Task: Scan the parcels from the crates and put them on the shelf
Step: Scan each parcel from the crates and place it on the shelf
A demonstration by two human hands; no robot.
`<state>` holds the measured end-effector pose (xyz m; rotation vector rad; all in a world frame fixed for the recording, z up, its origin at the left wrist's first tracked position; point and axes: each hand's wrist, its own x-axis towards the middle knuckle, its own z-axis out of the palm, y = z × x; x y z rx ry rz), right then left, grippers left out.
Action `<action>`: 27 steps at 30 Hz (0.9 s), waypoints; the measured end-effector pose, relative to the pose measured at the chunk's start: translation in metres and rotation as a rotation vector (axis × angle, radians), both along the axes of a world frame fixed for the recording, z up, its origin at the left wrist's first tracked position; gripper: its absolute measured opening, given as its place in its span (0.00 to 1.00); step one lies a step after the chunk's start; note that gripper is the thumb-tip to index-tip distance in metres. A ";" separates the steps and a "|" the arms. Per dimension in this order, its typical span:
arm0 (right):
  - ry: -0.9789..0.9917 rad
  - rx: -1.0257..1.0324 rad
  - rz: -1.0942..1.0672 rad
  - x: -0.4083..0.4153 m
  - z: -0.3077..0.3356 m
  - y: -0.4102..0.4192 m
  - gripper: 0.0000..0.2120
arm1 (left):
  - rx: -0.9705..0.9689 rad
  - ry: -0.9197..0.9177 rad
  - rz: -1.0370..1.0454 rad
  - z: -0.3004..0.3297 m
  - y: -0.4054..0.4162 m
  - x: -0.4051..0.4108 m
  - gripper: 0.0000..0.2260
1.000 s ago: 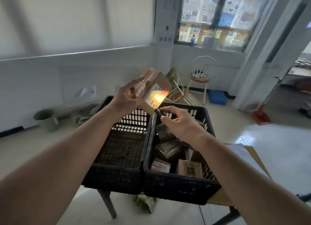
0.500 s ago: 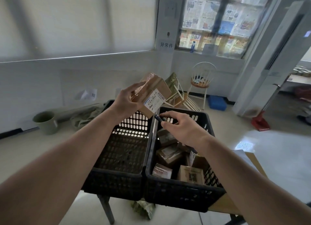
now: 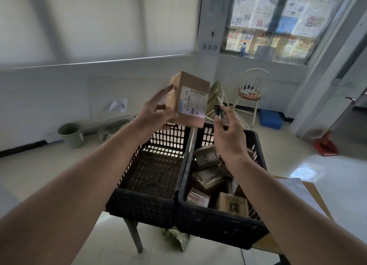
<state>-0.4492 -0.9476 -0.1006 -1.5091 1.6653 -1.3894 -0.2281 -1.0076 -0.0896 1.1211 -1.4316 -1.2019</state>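
Scan step: parcel raised above the crates.

The left hand point(image 3: 156, 114) grasps the parcel point(image 3: 190, 100), label facing the camera; the right hand point(image 3: 228, 133) pinches the scanner point(image 3: 218, 110) beside it. No beam shows. Next move, by judgement: carry it to the shelf, which is not in view.

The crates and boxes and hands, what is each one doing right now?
Held parcel: lifted above the crates, label facing the camera.
Left hand: holds the parcel by its side.
Right hand: pinches a small dark scanner beside the parcel.
Left crate: no parcels visible inside.
Right crate: several parcels inside.
Green bucket: upright on the floor.
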 end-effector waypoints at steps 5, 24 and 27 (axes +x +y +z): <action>-0.062 -0.008 0.046 0.000 0.003 -0.007 0.23 | 0.039 -0.011 0.027 0.007 0.030 0.004 0.39; -0.168 0.046 0.815 0.046 0.005 0.089 0.22 | 0.026 -0.027 0.525 0.006 0.281 0.011 0.40; -0.173 0.039 0.934 0.069 0.008 0.126 0.22 | 0.014 -0.051 0.637 0.010 0.334 0.019 0.40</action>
